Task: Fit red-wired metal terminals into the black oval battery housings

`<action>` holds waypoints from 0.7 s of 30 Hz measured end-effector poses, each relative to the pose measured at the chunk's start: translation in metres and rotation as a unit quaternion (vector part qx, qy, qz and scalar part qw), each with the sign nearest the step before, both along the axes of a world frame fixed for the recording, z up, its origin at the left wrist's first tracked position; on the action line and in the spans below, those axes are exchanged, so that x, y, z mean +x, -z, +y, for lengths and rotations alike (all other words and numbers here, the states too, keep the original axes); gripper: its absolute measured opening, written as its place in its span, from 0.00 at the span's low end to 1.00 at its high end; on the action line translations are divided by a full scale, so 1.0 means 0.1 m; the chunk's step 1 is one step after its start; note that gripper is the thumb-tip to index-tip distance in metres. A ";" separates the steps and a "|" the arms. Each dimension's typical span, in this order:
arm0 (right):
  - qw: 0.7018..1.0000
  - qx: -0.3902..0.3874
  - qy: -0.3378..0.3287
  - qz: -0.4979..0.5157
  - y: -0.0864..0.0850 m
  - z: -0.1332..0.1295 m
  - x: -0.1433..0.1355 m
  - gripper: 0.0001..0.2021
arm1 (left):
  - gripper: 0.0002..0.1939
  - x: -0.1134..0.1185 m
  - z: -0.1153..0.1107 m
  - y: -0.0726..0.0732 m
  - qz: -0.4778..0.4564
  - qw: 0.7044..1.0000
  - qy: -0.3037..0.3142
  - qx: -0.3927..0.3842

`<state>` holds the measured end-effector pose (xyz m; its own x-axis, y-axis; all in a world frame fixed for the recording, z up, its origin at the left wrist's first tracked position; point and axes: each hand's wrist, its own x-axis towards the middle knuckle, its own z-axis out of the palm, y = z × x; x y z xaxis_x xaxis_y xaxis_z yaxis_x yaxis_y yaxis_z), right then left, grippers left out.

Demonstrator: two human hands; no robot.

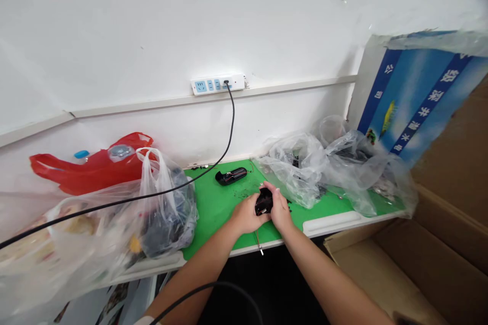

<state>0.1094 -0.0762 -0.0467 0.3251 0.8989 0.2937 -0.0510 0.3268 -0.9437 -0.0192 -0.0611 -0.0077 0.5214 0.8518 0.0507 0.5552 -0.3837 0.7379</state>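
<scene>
Both hands are together over the front part of the green mat (209, 203). My left hand (246, 213) closes round the left side of a small black plastic part (264, 202). Against its right side my right hand (281, 209) is wrapped, with fingertips near its top. A thin reddish wire with a metal end (261, 250) hangs below the hands over the table's front edge. Behind them on the mat lies a second black casing (232, 175) with red wires showing in it.
Clear plastic bags (301, 162) with dark parts lie on the right. A red bag (95, 167) and a full white bag (165, 213) stand on the left. A black cable runs from the power strip (218, 84) across the left side. An open cardboard box (396, 269) is at lower right.
</scene>
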 end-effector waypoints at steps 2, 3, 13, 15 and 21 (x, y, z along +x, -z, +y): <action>1.000 0.003 -0.016 0.003 0.01 -0.01 0.02 0.30 | 0.31 0.01 -0.02 0.00 0.015 0.999 -0.018 0.022; 1.000 0.003 -0.023 0.005 0.01 -0.01 0.02 0.30 | 0.31 0.02 -0.02 -0.01 0.020 0.999 -0.025 0.029; 0.988 -0.013 0.014 0.154 0.08 0.04 0.08 0.31 | 0.35 -0.10 -0.38 -0.08 -0.006 0.993 -0.094 0.066; 0.981 -0.046 0.047 0.184 0.07 0.04 0.10 0.27 | 0.35 -0.43 -0.68 -0.05 0.015 0.994 -0.071 0.082; 0.983 -0.078 0.063 0.156 0.01 -0.02 0.09 0.21 | 0.32 -1.89 -1.73 0.34 0.053 0.977 -0.190 0.085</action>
